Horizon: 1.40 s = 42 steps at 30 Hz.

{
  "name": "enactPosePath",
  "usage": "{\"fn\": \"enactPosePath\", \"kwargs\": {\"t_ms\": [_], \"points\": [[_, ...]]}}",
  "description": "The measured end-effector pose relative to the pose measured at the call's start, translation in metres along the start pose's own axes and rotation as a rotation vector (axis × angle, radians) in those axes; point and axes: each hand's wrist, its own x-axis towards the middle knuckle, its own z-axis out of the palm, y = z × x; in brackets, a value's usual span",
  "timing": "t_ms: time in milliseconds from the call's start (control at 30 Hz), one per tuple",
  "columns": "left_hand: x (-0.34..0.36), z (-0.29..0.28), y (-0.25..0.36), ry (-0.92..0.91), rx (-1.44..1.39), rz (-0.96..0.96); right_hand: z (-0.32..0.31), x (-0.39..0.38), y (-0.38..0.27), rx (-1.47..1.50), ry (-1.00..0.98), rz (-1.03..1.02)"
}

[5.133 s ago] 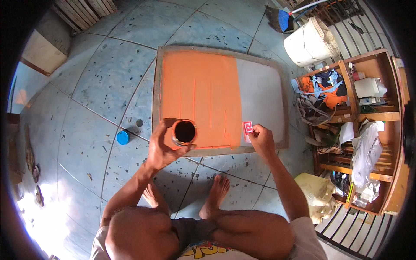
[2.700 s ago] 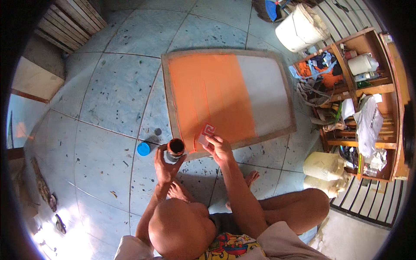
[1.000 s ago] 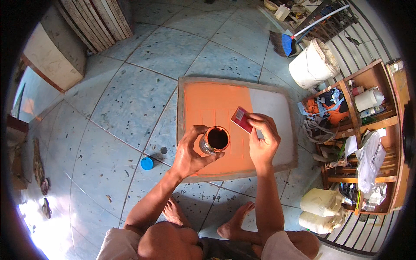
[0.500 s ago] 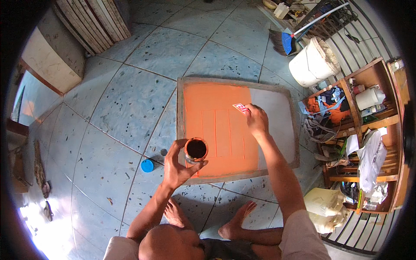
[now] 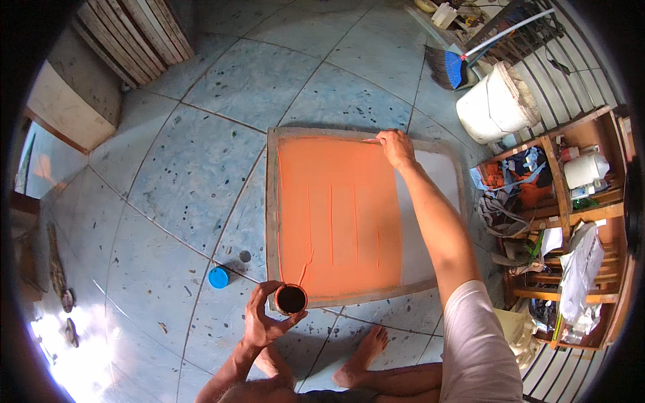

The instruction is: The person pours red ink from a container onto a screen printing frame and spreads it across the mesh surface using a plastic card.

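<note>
A framed rectangular panel (image 5: 339,221), like a printing screen with a grey border, lies flat on the floor before me. Orange coating covers its left and middle; a pale strip remains at the right. At the panel's far edge, my right hand (image 5: 396,146) pinches a thin card (image 5: 371,140), seen nearly edge-on against the orange surface. My left hand (image 5: 263,321) is wrapped around an open jar (image 5: 291,299) with an orange-smeared rim and a dark inside, held over the panel's near left corner. A round blue lid (image 5: 218,277) rests on the floor left of the jar.
Right of the panel stands a wooden shelf (image 5: 556,181) packed with cloths, containers and papers. A white bucket (image 5: 496,104) and a blue broom (image 5: 454,68) are at the far right. Several boards (image 5: 138,40) lean at the far left. My bare feet (image 5: 363,356) are near the panel's front edge.
My right hand has moved the card away from me to the panel's far edge. The jar in my left hand has come nearer to me. Several cross lines in the orange coating no longer show.
</note>
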Motion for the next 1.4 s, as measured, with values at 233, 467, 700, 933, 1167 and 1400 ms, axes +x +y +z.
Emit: {"fn": "enactPosePath", "kwargs": {"t_ms": [233, 467, 700, 933, 1167, 1400], "points": [[0.006, 0.0, -0.001, 0.011, 0.022, -0.042, 0.019, 0.013, -0.004, 0.041, -0.008, -0.025], [0.021, 0.003, 0.002, -0.017, 0.037, 0.034, 0.025, 0.002, 0.002, -0.063, -0.014, -0.075], [0.02, 0.017, 0.007, -0.068, -0.002, 0.062, 0.017, -0.071, -0.015, 0.058, -0.061, -0.189], [0.014, 0.02, 0.011, -0.109, -0.008, 0.098, 0.012, -0.194, -0.029, 0.272, 0.07, -0.339], [0.014, 0.035, 0.019, -0.204, -0.093, 0.108, 0.014, -0.316, -0.039, 0.376, 0.046, -0.236], [0.017, 0.046, 0.021, -0.234, -0.112, 0.184, -0.003, -0.373, -0.072, 0.185, -0.032, -0.058]]}}
